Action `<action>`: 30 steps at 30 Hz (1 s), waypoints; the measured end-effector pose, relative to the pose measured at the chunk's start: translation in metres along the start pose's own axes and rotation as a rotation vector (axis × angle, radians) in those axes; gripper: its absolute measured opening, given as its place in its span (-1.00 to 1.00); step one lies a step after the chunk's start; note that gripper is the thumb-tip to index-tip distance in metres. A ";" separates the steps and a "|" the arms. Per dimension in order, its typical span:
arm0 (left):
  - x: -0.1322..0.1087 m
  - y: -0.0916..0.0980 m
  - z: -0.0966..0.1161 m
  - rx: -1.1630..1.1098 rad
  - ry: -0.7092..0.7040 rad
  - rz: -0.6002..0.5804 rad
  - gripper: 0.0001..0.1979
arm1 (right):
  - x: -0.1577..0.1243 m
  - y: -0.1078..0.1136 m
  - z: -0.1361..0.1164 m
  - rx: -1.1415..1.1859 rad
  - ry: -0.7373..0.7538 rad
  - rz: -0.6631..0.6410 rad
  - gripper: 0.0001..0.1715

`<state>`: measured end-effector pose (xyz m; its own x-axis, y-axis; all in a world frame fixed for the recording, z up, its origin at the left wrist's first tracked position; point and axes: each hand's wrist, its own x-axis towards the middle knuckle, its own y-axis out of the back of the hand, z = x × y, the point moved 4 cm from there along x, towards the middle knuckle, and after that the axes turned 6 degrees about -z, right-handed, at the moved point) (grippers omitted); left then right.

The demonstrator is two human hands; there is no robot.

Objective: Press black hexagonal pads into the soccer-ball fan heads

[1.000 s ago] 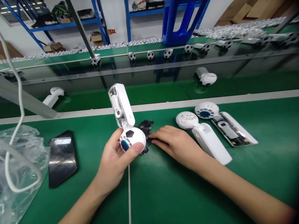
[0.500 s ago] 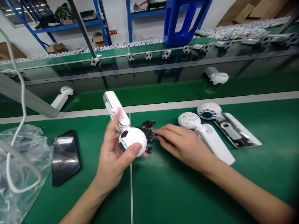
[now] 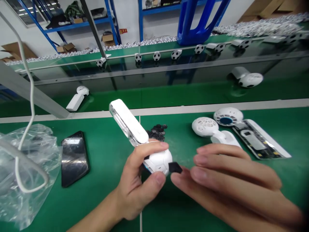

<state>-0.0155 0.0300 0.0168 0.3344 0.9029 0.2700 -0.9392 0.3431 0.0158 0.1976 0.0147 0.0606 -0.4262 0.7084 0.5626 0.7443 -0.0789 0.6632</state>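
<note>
From my remote seat, I have the left hand (image 3: 138,185) closed around a white plastic device with a ball-shaped head (image 3: 140,133), above the green tabletop (image 3: 102,141). My right hand (image 3: 231,183) pinches a black pentagonal piece (image 3: 175,167) at the ball's edge; contact is unclear. I judge it not yet seated, and the pile of small black pieces (image 3: 156,132) beyond suggests more remain to fit.

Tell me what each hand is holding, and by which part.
The left hand grips a white device by its ball-shaped end; the right hand pinches a small black piece by the side away from that ball.
</note>
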 end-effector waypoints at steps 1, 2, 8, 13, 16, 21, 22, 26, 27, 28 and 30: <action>0.000 0.001 0.000 0.035 -0.027 -0.009 -0.64 | 0.003 0.000 0.000 0.010 0.039 -0.026 -0.37; 0.001 0.001 -0.001 0.061 -0.062 -0.019 -0.61 | 0.006 0.000 -0.001 0.032 0.100 -0.038 -0.39; 0.006 0.001 -0.003 0.089 -0.200 -0.100 -0.57 | 0.018 -0.021 -0.003 0.420 -0.045 0.080 -0.58; 0.003 -0.003 0.000 0.135 -0.196 -0.119 -0.54 | 0.010 -0.034 -0.004 0.515 -0.195 0.124 -0.60; 0.004 -0.004 0.001 0.165 -0.203 -0.139 -0.51 | 0.008 -0.035 -0.001 0.533 -0.267 0.114 -0.68; 0.007 -0.005 -0.001 0.179 -0.183 -0.104 -0.58 | 0.006 -0.045 0.010 0.790 -0.474 0.093 -0.60; 0.007 -0.005 -0.001 0.177 -0.187 -0.093 -0.59 | 0.005 -0.050 0.011 0.900 -0.523 0.063 -0.49; 0.004 -0.006 0.004 0.205 -0.181 -0.086 -0.65 | 0.006 -0.063 0.007 1.279 -0.684 -0.076 -0.30; 0.002 -0.007 0.005 0.217 -0.175 -0.092 -0.65 | 0.007 -0.064 0.004 1.329 -0.705 -0.101 -0.34; 0.000 -0.008 0.006 0.224 -0.163 -0.106 -0.66 | 0.007 -0.064 0.002 1.354 -0.714 -0.116 -0.39; -0.006 -0.010 0.008 0.219 -0.147 -0.117 -0.64 | 0.008 -0.063 -0.002 1.325 -0.695 -0.109 -0.43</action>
<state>-0.0087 0.0192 0.0229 0.4411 0.8081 0.3905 -0.8950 0.3640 0.2578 0.1466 0.0233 0.0245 -0.4694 0.8815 -0.0514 0.8014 0.4009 -0.4439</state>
